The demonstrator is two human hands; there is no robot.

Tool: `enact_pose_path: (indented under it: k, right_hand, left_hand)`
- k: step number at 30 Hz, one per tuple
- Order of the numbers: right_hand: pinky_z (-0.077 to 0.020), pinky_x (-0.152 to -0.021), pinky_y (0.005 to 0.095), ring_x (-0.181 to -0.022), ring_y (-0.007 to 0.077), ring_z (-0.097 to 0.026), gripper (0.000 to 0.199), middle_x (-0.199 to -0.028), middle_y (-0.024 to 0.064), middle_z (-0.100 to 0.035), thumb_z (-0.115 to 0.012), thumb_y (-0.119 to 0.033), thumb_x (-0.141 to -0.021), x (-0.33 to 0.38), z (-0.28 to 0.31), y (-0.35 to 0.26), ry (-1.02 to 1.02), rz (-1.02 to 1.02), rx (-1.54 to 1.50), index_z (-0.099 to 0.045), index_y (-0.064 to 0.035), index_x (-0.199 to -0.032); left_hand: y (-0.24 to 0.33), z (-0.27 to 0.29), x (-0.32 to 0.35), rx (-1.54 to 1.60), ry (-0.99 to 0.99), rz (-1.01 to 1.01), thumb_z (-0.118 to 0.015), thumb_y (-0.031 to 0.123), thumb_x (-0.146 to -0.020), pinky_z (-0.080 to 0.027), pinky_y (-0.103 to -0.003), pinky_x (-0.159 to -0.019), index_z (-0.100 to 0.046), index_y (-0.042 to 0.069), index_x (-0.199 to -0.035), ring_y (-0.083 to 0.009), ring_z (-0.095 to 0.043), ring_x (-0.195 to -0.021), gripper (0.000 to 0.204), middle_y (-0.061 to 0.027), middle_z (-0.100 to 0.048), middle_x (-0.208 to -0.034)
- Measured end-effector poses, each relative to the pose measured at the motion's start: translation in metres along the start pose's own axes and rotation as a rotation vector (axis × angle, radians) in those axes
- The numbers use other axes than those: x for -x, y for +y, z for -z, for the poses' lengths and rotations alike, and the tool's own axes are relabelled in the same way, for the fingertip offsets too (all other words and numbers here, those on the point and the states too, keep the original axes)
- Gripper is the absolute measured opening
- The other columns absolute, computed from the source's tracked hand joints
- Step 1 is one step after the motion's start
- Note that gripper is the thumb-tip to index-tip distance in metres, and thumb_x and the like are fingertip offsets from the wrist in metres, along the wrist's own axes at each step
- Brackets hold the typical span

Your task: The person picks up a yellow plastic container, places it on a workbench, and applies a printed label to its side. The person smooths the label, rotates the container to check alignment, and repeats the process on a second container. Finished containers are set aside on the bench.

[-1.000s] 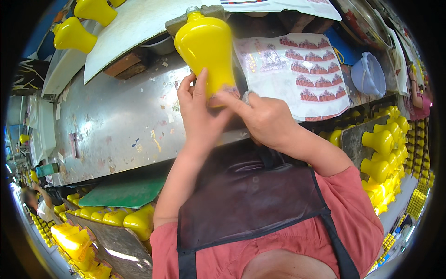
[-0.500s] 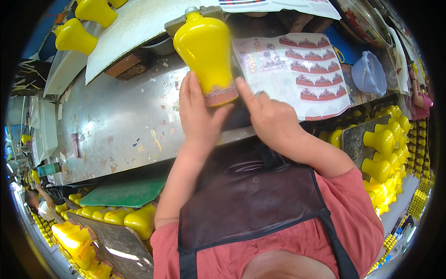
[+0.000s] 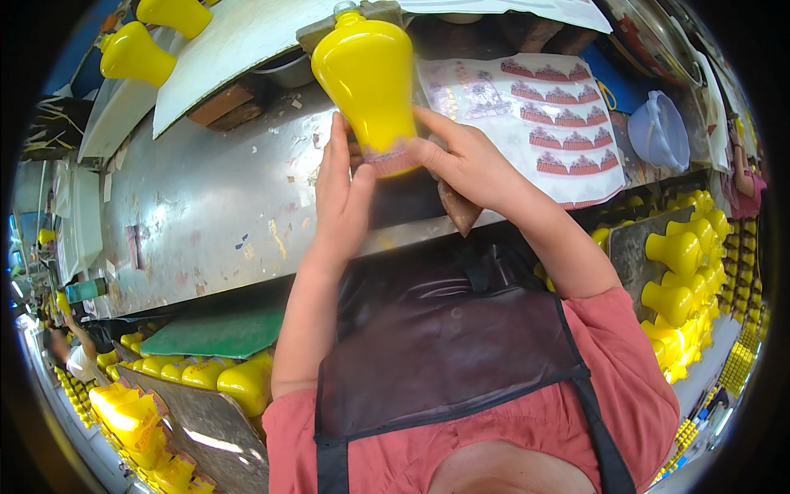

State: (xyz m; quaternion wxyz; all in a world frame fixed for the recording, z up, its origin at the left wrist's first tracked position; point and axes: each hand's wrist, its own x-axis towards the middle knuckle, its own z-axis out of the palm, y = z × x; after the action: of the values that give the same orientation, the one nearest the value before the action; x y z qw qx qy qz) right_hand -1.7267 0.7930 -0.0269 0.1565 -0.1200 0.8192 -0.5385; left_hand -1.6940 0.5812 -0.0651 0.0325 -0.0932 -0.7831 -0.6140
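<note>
A glossy yellow vase is held above the metal workbench, its neck pointing away from me. A thin patterned band runs around its base. My left hand presses flat against the left side of the base. My right hand grips the base from the right, thumb on the band. A small brown piece hangs under my right palm.
A white sheet of red patterned decals lies right of the vase. Several yellow vases stand at the right, more at lower left and top left. A green mat, a pale blue bowl and a white board are nearby.
The vase has turned a little in my hands. My left hand slid down along its base and my right thumb moved onto the band.
</note>
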Motion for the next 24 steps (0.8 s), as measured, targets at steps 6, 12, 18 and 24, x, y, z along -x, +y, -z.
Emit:
enact_pose_path:
  k: [6, 12, 18, 24]
  right_hand:
    - [-0.0523, -0.087, 0.0421, -0.1, 0.041, -0.069, 0.057, -0.108, 0.0248, -0.071, -0.065, -0.04, -0.095, -0.005, -0.004, -0.009, 0.015, 0.02, 0.095, -0.057, -0.0062, -0.139]
    - [-0.0498, -0.096, 0.0346, -0.108, 0.025, -0.068, 0.06, -0.119, 0.018, -0.071, -0.066, -0.041, -0.095, -0.007, -0.005, -0.004, -0.009, -0.024, 0.104, -0.056, -0.0044, -0.142]
    - [-0.0536, -0.088, 0.0399, -0.099, 0.0365, -0.071, 0.06, -0.109, 0.0222, -0.073, -0.069, -0.041, -0.09, -0.008, -0.006, -0.004, 0.033, 0.013, 0.109, -0.059, -0.0082, -0.139]
    - [-0.0534, -0.089, 0.0392, -0.101, 0.0355, -0.071, 0.061, -0.11, 0.0219, -0.073, -0.072, -0.04, -0.088, -0.008, -0.004, -0.006, 0.008, -0.008, 0.088, -0.059, -0.0078, -0.139]
  left_hand:
    - [-0.006, -0.014, -0.004, -0.292, 0.1, -0.094, -0.046, 0.021, -0.095, -0.032, -0.045, -0.116, -0.024, -0.002, -0.159, -0.0393, -0.044, -0.135, 0.072, -0.0243, -0.042, -0.15]
    - [-0.005, -0.012, -0.002, -0.285, 0.059, -0.073, -0.041, 0.022, -0.103, -0.024, -0.042, -0.12, -0.019, -0.003, -0.16, -0.0356, -0.035, -0.144, 0.066, -0.022, -0.035, -0.157]
    - [-0.005, -0.014, -0.004, -0.287, 0.07, -0.1, -0.041, 0.028, -0.102, -0.024, -0.044, -0.12, -0.019, -0.002, -0.16, -0.038, -0.036, -0.143, 0.07, -0.0234, -0.035, -0.156]
    - [-0.006, -0.015, -0.004, -0.288, 0.082, -0.095, -0.043, 0.03, -0.099, -0.026, -0.046, -0.118, -0.019, 0.0, -0.161, -0.0396, -0.038, -0.14, 0.072, -0.0242, -0.038, -0.152]
